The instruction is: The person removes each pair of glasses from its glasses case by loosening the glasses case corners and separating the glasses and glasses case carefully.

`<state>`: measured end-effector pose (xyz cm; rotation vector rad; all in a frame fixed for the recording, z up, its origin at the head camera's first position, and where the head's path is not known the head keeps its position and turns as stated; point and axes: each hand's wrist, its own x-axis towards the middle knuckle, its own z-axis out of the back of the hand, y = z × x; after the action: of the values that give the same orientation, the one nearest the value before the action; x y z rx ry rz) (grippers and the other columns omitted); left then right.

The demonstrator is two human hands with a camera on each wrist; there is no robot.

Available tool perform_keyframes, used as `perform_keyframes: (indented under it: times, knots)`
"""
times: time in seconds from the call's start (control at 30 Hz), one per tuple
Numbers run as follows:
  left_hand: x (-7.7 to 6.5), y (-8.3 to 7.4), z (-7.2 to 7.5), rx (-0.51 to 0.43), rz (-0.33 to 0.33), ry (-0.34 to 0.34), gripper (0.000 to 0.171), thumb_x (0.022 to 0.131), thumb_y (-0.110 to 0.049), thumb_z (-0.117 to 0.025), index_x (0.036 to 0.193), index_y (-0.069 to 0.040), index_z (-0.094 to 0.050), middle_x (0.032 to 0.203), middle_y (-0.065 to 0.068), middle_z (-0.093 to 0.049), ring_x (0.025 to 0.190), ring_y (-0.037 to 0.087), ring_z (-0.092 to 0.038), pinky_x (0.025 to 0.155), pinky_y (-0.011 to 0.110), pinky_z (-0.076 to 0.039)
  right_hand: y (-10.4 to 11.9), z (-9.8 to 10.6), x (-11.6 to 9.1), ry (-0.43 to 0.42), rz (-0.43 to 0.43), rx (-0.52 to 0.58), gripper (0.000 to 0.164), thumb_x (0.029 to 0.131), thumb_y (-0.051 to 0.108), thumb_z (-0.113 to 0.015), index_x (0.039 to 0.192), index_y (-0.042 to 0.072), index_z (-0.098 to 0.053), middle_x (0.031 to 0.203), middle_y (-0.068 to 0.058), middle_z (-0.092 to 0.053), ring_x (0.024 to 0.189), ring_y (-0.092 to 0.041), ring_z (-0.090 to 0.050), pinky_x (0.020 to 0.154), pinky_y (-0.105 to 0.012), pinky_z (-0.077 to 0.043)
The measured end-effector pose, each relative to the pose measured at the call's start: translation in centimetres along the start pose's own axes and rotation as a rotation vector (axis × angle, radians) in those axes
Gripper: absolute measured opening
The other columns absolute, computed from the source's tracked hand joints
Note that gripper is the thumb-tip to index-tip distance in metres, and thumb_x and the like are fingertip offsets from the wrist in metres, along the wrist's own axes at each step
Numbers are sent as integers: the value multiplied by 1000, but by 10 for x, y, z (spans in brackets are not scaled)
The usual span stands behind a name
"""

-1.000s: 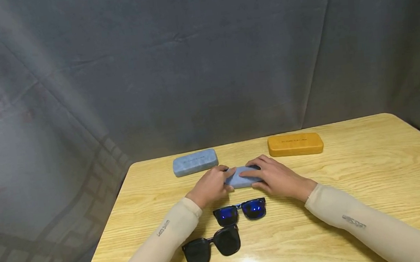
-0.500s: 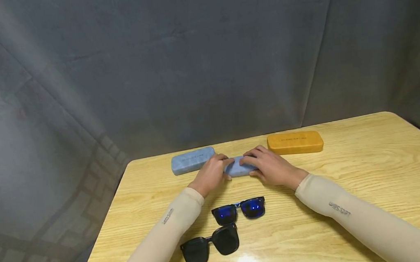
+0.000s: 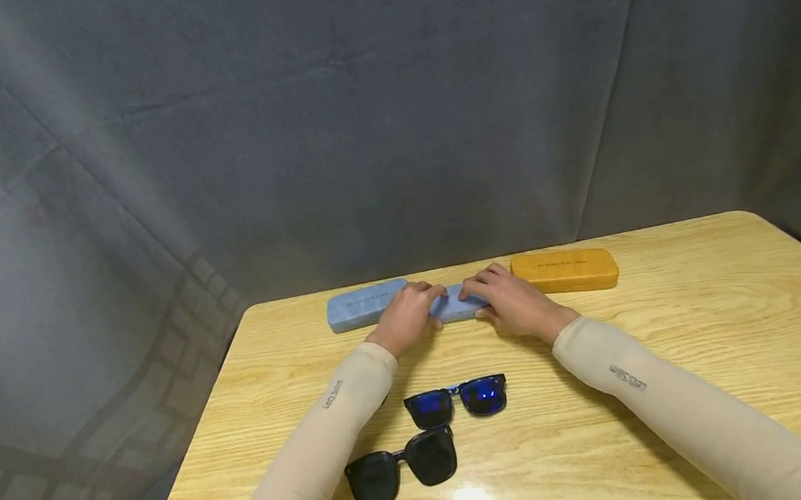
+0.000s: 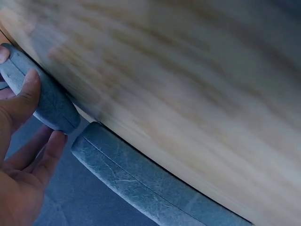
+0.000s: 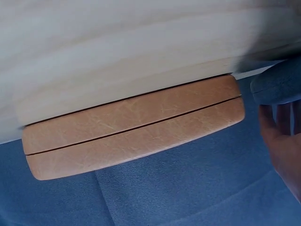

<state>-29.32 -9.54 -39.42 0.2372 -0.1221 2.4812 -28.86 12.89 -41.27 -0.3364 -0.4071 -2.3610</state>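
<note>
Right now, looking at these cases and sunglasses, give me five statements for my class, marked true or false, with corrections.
The left hand and right hand hold the same middle blue case. True.
The orange case lies right of the middle blue case. True.
The orange case stands open. False: it is closed.
The black-lensed sunglasses lie farther from the hands than the blue-lensed sunglasses. True.
The blue-lensed sunglasses sit inside a case. False: they lie on the table.

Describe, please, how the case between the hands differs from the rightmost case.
The held case is blue; the rightmost case is orange. The left hand and right hand grip the held case; neither holds the rightmost case. Both cases look closed, elongated and round-edged.
</note>
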Motion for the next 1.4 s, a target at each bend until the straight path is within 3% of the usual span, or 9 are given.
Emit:
perform_keyframes:
  times: [0.47, 0.83, 1.23, 1.4]
  knots:
    - [12, 4, -6, -5, 88, -13, 45, 82, -27, -81, 123, -18, -66, 124, 7, -69, 113, 25, -66, 94, 36, -55, -7, -3, 13, -2, -33, 26, 26, 89, 14, -75, 113, 17, -64, 125, -12, -63, 114, -31, -52, 94, -49, -51]
    - [19, 5, -10, -16, 145, -27, 43, 82, -22, -83, 121, -17, -66, 120, 6, -71, 109, 24, -68, 93, 36, -55, -10, -5, 21, 25, -108, 38, 24, 91, 14, -72, 113, 19, -63, 130, -12, -62, 117, -32, -51, 94, -51, -51]
    - [17, 11, -14, -78, 142, -77, 44, 80, -24, -83, 121, -15, -69, 127, 6, -68, 114, 24, -66, 95, 36, -55, -12, -7, 23, 47, -140, 70, 24, 94, 13, -69, 117, 19, -63, 139, -11, -57, 125, -33, -48, 100, -53, -47]
    - [14, 12, -13, -109, 150, -59, 44, 83, -22, -80, 124, -14, -68, 132, 7, -66, 119, 25, -64, 98, 36, -54, -11, -8, 24, 43, -142, 76, 22, 93, 12, -69, 113, 19, -63, 140, -12, -57, 124, -33, -48, 101, -52, -47]
